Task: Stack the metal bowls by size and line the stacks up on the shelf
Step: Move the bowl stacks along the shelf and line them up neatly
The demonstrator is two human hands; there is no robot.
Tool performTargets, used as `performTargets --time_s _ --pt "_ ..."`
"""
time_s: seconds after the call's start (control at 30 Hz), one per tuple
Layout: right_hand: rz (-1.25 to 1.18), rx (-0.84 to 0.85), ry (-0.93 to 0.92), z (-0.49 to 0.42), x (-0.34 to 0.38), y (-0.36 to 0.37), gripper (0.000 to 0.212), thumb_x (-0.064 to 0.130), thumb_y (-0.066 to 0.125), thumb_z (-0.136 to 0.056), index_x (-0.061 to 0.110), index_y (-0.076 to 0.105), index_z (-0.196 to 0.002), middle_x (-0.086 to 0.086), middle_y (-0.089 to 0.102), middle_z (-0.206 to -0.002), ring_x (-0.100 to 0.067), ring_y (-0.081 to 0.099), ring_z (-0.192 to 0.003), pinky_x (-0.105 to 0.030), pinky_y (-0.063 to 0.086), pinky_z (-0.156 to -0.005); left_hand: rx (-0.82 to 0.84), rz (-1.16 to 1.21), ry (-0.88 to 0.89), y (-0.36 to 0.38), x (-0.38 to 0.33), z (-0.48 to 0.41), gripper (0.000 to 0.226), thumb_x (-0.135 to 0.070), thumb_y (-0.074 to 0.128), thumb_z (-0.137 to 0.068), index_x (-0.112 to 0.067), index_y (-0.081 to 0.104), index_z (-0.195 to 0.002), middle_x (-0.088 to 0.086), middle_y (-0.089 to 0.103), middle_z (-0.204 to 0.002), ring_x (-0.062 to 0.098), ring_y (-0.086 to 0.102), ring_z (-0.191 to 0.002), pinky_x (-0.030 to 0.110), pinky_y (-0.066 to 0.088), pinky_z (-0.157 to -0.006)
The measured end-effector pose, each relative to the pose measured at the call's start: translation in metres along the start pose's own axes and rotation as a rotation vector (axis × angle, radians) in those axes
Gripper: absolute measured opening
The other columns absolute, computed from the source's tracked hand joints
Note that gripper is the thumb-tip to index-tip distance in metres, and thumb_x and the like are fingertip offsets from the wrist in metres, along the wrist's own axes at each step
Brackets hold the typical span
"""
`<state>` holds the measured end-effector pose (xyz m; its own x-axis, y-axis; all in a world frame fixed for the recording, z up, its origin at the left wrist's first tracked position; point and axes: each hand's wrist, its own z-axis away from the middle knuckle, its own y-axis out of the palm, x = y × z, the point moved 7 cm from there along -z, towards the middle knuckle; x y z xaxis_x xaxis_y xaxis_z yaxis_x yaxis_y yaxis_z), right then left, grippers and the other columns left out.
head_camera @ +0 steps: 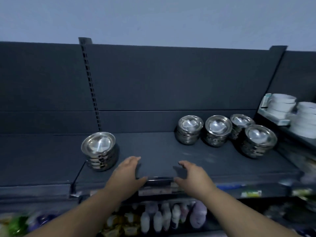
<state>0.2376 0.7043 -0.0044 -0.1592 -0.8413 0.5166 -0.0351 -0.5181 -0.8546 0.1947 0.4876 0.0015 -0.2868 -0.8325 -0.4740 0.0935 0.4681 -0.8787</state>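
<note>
Several stacks of shiny metal bowls stand on the dark grey shelf (162, 151). One stack (99, 151) is alone at the left. Toward the right stand a stack (189, 130), a second stack (217, 130), a third at the back (240, 124) and a larger front stack (258, 141). My left hand (127, 175) and my right hand (192, 175) hover over the shelf's front edge, fingers spread and relaxed, holding nothing. The left hand is just right of the lone stack, not touching it.
White ceramic bowls (283, 106) and more white dishes (306, 120) sit on the neighbouring shelf at the right. A slotted upright (91, 86) runs up the back panel. Bottles and packets (164, 218) fill the lower shelf.
</note>
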Motion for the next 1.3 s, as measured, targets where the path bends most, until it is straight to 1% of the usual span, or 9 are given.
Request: performTargets --time_s 0.17,0.37,0.5,0.67,0.83,1.0,1.07,1.17,1.3 --pt "0.072 -0.011 0.084 0.037 -0.089 -0.042 0.066 0.042 0.063 -0.085 0.027 0.037 -0.144 0.001 0.045 -0.145 -0.02 0.045 -0.129 -0.03 0.042 -0.101 0.119 -0.04 -0.006 0.066 -0.059 0.005 0.077 -0.052 0.061 -0.083 -0.022 0.029 -0.146 -0.003 0.031 -0.151 0.016 0.035 -0.136 0.028 0.032 -0.11" --pt "0.066 -0.03 0.169 0.054 -0.167 -0.075 0.065 0.042 0.065 -0.085 0.023 0.04 -0.142 -0.001 0.047 -0.143 -0.02 0.05 -0.126 -0.028 0.042 -0.101 0.133 -0.033 0.038 0.106 -0.116 -0.008 0.072 -0.049 0.062 -0.083 -0.021 0.034 -0.144 -0.002 0.038 -0.146 0.016 0.04 -0.132 0.027 0.035 -0.107" --pt "0.021 -0.047 0.208 0.034 -0.193 -0.09 0.063 0.041 0.066 -0.085 0.024 0.042 -0.141 -0.001 0.048 -0.143 -0.02 0.049 -0.126 -0.029 0.042 -0.102 0.138 0.01 0.03 0.114 -0.131 -0.037 0.073 -0.048 0.062 -0.085 -0.02 0.031 -0.146 -0.002 0.034 -0.149 0.016 0.037 -0.134 0.026 0.033 -0.106" --pt "-0.015 -0.07 0.197 -0.018 -0.194 -0.091 0.063 0.037 0.071 -0.08 0.022 0.049 -0.137 -0.002 0.055 -0.135 -0.018 0.052 -0.123 -0.025 0.041 -0.101 0.123 0.039 -0.006 0.119 -0.128 -0.093 0.069 -0.042 0.064 -0.086 -0.02 0.035 -0.144 0.001 0.036 -0.148 0.019 0.038 -0.133 0.028 0.032 -0.106" --pt "0.006 -0.056 0.156 -0.087 -0.176 -0.08 0.064 0.038 0.069 -0.08 0.021 0.047 -0.138 -0.001 0.056 -0.135 -0.018 0.052 -0.125 -0.025 0.04 -0.102 0.098 0.076 -0.021 0.123 -0.11 -0.16 0.071 -0.04 0.069 -0.081 -0.018 0.039 -0.141 0.005 0.044 -0.144 0.022 0.043 -0.131 0.03 0.034 -0.108" --pt "-0.032 -0.037 0.129 -0.155 -0.155 -0.063 0.071 0.038 0.071 -0.08 0.019 0.042 -0.142 -0.003 0.057 -0.136 -0.018 0.051 -0.126 -0.025 0.039 -0.103 0.094 0.107 -0.059 0.121 -0.087 -0.22 0.09 -0.044 0.072 -0.078 -0.012 0.025 -0.148 0.005 0.031 -0.154 0.019 0.029 -0.141 0.027 0.025 -0.113" --pt "-0.086 -0.014 0.144 -0.175 -0.149 -0.054 0.078 0.036 0.073 -0.079 0.016 0.036 -0.145 -0.004 0.054 -0.138 -0.019 0.05 -0.129 -0.025 0.038 -0.105 0.088 0.207 -0.035 0.12 -0.081 -0.238 0.099 -0.04 0.079 -0.072 -0.014 0.023 -0.149 -0.001 0.034 -0.15 0.017 0.032 -0.139 0.023 0.027 -0.11" --pt "-0.183 -0.014 0.149 -0.198 -0.145 -0.044 0.084 0.034 0.076 -0.076 0.014 0.033 -0.145 -0.006 0.057 -0.135 -0.019 0.053 -0.125 -0.029 0.042 -0.105 0.14 0.418 -0.005 0.123 -0.081 -0.255 0.107 -0.027 0.086 -0.065 -0.023 0.02 -0.149 -0.016 0.037 -0.131 0.009 0.039 -0.128 0.017 0.029 -0.101" --pt "-0.279 -0.021 0.119 -0.214 -0.141 -0.04 0.089 0.029 0.078 -0.074 0.017 0.03 -0.147 0.001 0.058 -0.133 -0.016 0.055 -0.122 -0.03 0.043 -0.104 0.222 0.582 -0.002 0.138 -0.077 -0.269 0.114 -0.029 0.087 -0.056 -0.031 0.021 -0.148 -0.011 0.052 -0.133 0.007 0.049 -0.123 0.02 0.037 -0.103"
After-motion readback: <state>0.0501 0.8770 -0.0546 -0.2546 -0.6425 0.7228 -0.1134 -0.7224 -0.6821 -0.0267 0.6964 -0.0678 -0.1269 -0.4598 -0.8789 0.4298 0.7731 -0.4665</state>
